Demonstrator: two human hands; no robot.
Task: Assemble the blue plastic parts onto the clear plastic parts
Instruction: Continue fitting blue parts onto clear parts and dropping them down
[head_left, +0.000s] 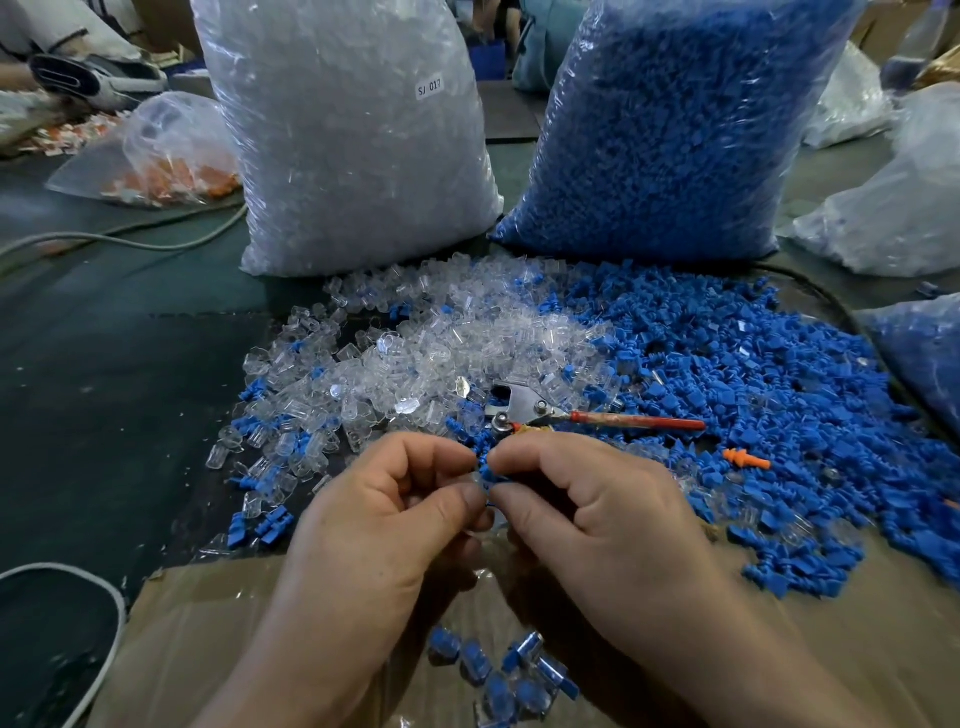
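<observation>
From my head camera I look down at both my hands meeting over the worktop (104, 364). My left hand (384, 525) and my right hand (597, 514) are curled knuckles-up, thumbs and forefingers tip to tip, wrists coming in from the bottom edge. Between the fingers (457, 501) I pinch one blue part (487, 474); a bit of clear part (477, 480) shows at my left fingertips, touching the blue one. How far the two are joined I cannot tell, since my fingers cover most of them.

Just beyond my hands lie two loose heaps, too many pieces to count: a clear heap (415, 358) on the left and a blue heap (769, 395) on the right, mixing where they meet. One tool with a red handle (623, 420) lies across the seam of the heaps, and one orange piece (744, 458) sits alone on the blue heap.

Behind the heaps stand two big full bags: one bag of clear parts (353, 135) with a small white label (430, 87), and one bag of blue parts (670, 124). A smaller bag with orange pieces (166, 156) lies at the far left.

Below my hands, a cardboard box (208, 623) holds about eight finished pieces (511, 670), blue inside clear, lying in a cluster.
</observation>
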